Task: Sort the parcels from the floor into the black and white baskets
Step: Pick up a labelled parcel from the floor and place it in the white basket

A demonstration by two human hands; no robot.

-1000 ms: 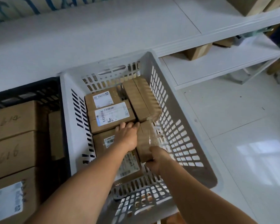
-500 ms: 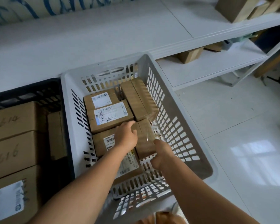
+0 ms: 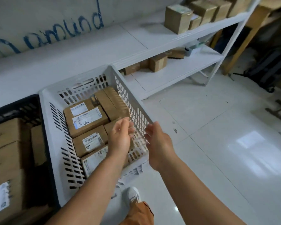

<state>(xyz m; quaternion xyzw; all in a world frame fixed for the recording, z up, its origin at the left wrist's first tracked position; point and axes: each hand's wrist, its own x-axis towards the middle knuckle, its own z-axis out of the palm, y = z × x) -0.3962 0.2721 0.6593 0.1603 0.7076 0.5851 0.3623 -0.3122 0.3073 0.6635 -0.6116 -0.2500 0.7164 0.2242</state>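
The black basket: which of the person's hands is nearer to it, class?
Left. The left hand hovers open over the parcels in the white basket, which stands beside the black basket. The right hand is open farther off, past the white basket's far wall, above the floor.

Two slotted plastic baskets stand side by side: one white basket and one black basket. The white one shows six brown cardboard parcels, four of them with white printed labels facing up; the black one shows at least four larger brown cardboard boxes. Two bare hands, the left hand and the right hand, are in view, and one white shoe.
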